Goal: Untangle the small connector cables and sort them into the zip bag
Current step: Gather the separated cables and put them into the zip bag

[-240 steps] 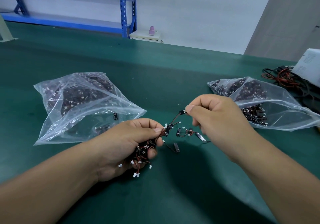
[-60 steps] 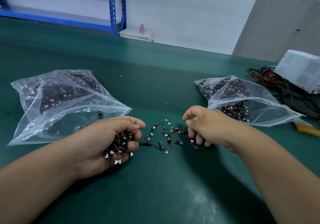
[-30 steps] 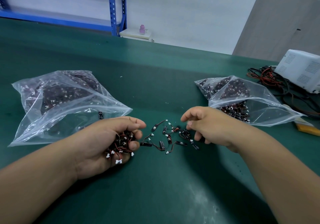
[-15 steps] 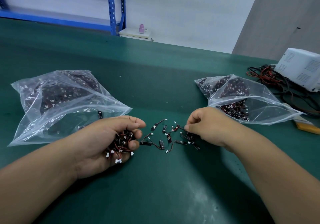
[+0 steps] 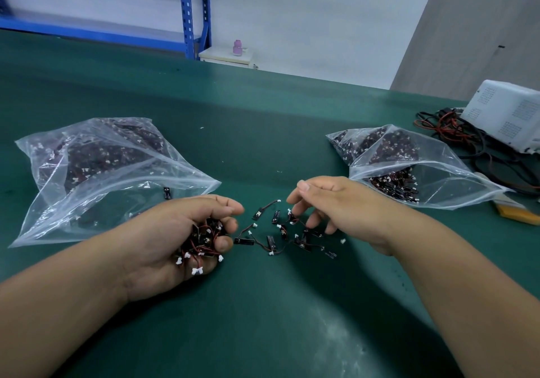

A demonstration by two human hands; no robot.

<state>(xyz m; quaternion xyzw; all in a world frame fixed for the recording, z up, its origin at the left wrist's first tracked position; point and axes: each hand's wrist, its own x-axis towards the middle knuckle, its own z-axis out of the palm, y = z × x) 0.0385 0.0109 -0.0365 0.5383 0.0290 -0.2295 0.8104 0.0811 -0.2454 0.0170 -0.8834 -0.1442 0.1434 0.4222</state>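
A scatter of loose cables [image 5: 280,231], short red-and-black leads with black bodies and white plug ends, is lying on the green surface [image 5: 263,319], and everything else is sitting around it. Just to the left of the scatter, the left hand [image 5: 163,243] is resting on the surface with its fingers curling round a clump of connector cables [image 5: 204,240]; thumb and fingertips are closing over the top, and white plugs are poking out below the palm. One lead from the scatter is reaching the fingertips of that hand. Over the right part of the scatter, the right hand [image 5: 344,205] is hovering palm down, its fingers loosely bent and spread, the tips dipping among the nearest cables; nothing is showing pinched between them, and whether the tips are actually touching the leads is hard to tell. Beyond and left of the scatter, the left zip bag [image 5: 96,173] is lying with its mouth gaping towards it, holding a dark mass of cables, and a single black connector [image 5: 166,193] is sitting at that mouth. Beyond and right of the scatter, the right zip bag [image 5: 409,170] is lying open too, more cables spilling towards its mouth. Farther right of the scatter, a tangle of red and black wires [image 5: 455,132] is trailing beside a white box [image 5: 505,114].
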